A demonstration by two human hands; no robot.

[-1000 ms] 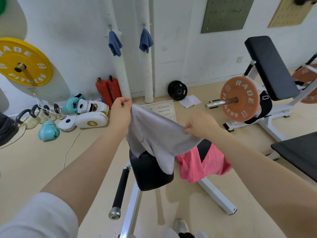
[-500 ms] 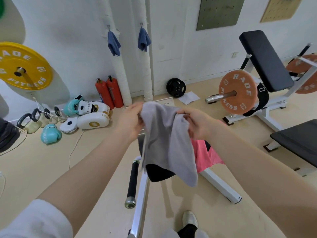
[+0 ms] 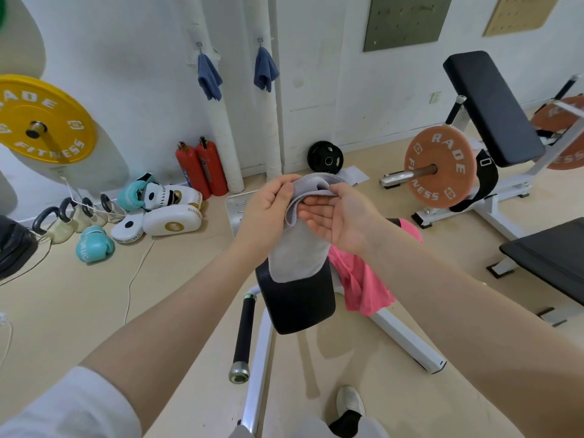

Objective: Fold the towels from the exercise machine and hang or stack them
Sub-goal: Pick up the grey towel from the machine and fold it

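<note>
A grey towel (image 3: 298, 252) hangs folded in half in front of me, its top edges pinched together. My left hand (image 3: 268, 210) grips the towel's top left. My right hand (image 3: 339, 216) holds the top edge with its thumb, palm turned up and fingers spread flat against the cloth. Below it stands the exercise machine with its black pad (image 3: 298, 300) and white frame (image 3: 407, 339). A pink towel (image 3: 363, 281) lies draped over the machine to the right of the pad. Two blue towels (image 3: 208, 77) (image 3: 264, 70) hang on wall hooks at the back.
Two red fire extinguishers (image 3: 202, 169), boxing gloves and pads (image 3: 164, 210) and kettlebells (image 3: 60, 221) line the left wall. A yellow weight plate (image 3: 41, 121) is far left. A bench with an orange plate (image 3: 439, 167) stands right, and another black bench (image 3: 550, 254) sits at the right edge.
My hands came together, bringing the grey towel's two top corners against each other, so the spread towel now hangs folded in half. My view tilted down slightly.
</note>
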